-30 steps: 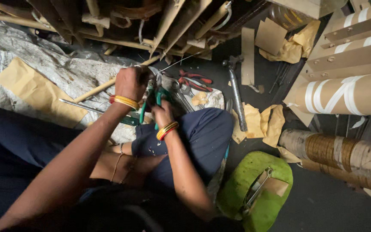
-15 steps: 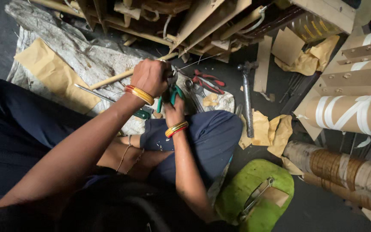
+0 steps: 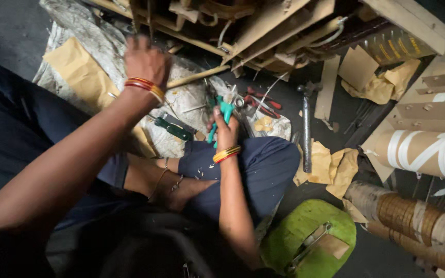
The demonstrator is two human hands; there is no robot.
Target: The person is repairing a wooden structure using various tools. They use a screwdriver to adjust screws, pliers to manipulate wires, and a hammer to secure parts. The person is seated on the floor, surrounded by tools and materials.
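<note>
Pliers (image 3: 219, 114) with teal handles: we are seeing the right hand (image 3: 226, 131) clamping them just above the knee (image 3: 263, 159); their tips are blurring out. Left hand (image 3: 147, 62), farther left, is hiding its fingers — grip unclear.

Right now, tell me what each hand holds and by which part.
The right hand holds green-handled pliers by the handles. The left hand is raised near the wooden frame; whether its grip holds anything cannot be told.
</note>
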